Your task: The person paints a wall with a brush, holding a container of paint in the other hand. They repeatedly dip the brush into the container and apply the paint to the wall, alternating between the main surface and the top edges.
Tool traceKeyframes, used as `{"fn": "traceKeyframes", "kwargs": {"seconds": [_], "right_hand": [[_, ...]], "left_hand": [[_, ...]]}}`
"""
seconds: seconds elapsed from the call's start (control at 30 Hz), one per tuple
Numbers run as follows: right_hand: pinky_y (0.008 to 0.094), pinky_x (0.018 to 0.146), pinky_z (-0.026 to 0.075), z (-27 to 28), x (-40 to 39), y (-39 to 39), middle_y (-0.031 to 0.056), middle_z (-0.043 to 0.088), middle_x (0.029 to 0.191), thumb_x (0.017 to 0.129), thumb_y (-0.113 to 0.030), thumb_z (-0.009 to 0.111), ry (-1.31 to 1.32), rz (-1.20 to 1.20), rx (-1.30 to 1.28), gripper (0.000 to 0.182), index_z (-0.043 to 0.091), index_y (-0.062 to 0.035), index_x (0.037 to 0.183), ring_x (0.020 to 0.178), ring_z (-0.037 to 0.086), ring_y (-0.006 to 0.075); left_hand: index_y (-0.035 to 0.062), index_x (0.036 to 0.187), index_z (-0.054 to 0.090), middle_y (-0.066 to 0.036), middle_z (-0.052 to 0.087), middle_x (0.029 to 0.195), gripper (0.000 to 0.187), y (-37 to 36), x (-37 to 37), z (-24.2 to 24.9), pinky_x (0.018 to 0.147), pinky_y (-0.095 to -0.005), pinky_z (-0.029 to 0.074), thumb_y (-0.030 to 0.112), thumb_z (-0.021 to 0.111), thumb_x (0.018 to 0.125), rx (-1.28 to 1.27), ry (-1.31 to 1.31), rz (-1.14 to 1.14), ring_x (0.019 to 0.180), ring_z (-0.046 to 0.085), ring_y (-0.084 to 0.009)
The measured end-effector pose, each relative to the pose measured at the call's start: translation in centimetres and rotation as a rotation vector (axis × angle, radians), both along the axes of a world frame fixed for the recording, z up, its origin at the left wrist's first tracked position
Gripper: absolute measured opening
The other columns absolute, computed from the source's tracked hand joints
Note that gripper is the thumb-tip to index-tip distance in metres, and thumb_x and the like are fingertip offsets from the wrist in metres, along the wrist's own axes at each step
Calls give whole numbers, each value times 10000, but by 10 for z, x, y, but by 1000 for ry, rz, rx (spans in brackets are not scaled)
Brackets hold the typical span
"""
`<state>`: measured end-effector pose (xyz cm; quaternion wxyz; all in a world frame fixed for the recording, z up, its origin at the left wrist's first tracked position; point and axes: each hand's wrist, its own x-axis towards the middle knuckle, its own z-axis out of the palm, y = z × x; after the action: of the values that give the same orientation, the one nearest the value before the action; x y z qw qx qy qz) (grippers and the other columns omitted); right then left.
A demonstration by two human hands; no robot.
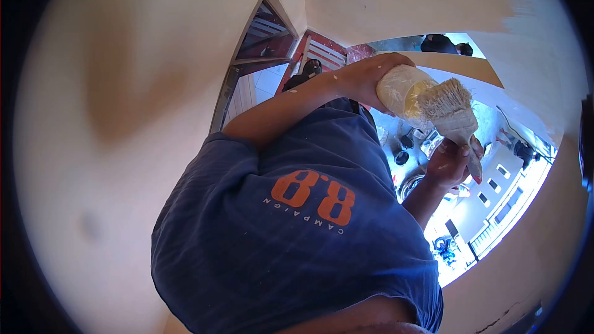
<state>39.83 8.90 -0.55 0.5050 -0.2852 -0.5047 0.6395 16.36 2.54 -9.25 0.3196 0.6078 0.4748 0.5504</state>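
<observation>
My left hand [371, 77] is wrapped round a white plastic container [396, 89], tipped with its mouth toward the right and pale yellow paint inside. A wide paintbrush [455, 111] with thick, paint-caked bristles is gripped by its handle in my right hand [451, 164]. The bristles point up and overlap the container's mouth in this view; the handle's red end sticks out below the fingers. Splashes of paint dot my left forearm. Both hands are in front of my blue shirt [297, 235].
Cream-painted wall [124, 179] fills the left side; patchy paint shows on the upper wall [495, 0]. A dark-framed door [260, 43] stands beside a red and white slatted piece [325, 52]. A person in dark clothing [438, 44] is at the back. Buckets [402, 158] lie beyond my hands.
</observation>
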Motion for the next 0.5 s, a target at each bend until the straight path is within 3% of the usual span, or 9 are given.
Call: {"fn": "traceKeyframes", "kwargs": {"seconds": [0.17,0.23,0.47,0.5], "right_hand": [[368,886,469,-2,-1,-1,115,557,1043,786,-113,607,26,-1,-2,301,524,-42,1067,1018,554,251],[330,877,427,0,-4,-3,101,530,994,835,-129,525,-33,-8,25,236,475,-78,1060,966,524,210],[349,893,421,-2,-1,-2,85,546,1014,811,-107,550,-41,-15,15,251,487,-90,1054,1018,518,215],[364,894,441,-4,0,-2,115,540,1054,810,-98,565,43,-2,-8,282,489,-61,1079,1025,531,233]], "left_hand": [[108,1250,369,-111,482,1164,959,0,-2,3,930,-382,420,263,895,463,-26,-7,-13,1089,493,-279],[107,1248,374,-111,484,1163,950,0,-2,3,929,-383,420,256,894,466,-30,10,-16,1087,495,-279],[115,1239,386,-108,493,1159,930,3,0,4,924,-381,420,215,887,462,-18,-42,-40,1088,493,-282],[116,1236,388,-108,493,1159,928,3,0,5,925,-378,420,210,886,459,-11,-63,-41,1088,493,-282]]}}
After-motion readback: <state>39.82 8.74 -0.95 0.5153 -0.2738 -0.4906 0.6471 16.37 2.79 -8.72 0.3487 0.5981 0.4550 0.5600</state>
